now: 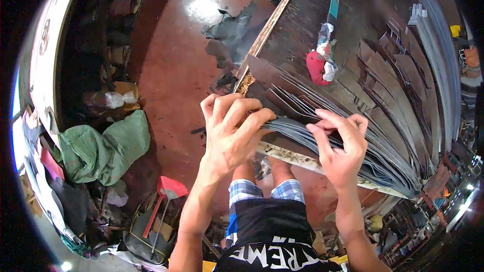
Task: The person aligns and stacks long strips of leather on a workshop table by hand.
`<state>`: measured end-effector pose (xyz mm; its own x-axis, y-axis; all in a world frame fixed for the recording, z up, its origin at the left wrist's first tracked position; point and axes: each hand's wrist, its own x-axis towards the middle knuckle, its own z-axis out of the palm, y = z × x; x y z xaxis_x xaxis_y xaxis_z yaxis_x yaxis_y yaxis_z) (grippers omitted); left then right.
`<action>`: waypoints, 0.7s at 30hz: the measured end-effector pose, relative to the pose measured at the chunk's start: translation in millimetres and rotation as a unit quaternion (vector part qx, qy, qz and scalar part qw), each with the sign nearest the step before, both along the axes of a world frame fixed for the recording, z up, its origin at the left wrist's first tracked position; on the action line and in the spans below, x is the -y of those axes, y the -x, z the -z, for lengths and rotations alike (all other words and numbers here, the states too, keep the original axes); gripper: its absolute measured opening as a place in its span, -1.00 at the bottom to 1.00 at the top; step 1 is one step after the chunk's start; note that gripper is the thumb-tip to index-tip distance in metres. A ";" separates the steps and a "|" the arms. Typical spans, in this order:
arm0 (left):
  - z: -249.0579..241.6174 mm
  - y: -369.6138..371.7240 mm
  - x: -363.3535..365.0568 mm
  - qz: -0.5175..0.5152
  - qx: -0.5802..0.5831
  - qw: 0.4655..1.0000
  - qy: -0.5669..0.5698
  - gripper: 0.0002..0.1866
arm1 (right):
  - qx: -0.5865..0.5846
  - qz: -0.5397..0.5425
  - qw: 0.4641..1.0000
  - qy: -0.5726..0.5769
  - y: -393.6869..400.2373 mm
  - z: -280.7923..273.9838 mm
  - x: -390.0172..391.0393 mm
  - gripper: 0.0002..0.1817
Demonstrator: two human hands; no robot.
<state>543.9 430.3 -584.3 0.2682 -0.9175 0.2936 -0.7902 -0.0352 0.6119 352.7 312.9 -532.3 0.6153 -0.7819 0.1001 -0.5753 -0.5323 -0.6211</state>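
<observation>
A fanned stack of thin dark grey sheets (pixel 373 148) lies along the near edge of the dark table (pixel 297 30). My left hand (pixel 232 128) is at the table's corner, its fingers curled over the left end of the stack and gripping it. To the right, my right hand (pixel 340 143) is above the same stack, with thumb and fingers curved and apart; the thumb tip is close to the sheets' edges. Several sheets behind the hands stand slightly separated from each other.
On the table lie a knife (pixel 333 7) with a wrapped handle, brown sheets (pixel 403 85) and long grey strips (pixel 438 55). Dark scraps (pixel 229 30) are on the red floor (pixel 174 70). A green sack (pixel 108 146) and a red dustpan (pixel 171 187) stand at the left.
</observation>
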 end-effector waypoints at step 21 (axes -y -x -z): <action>-3.9 -2.4 0.2 -0.055 -0.085 0.995 -0.007 -0.61 | -0.010 -0.050 0.998 -0.025 -34.3 -2.9 15.4 -0.77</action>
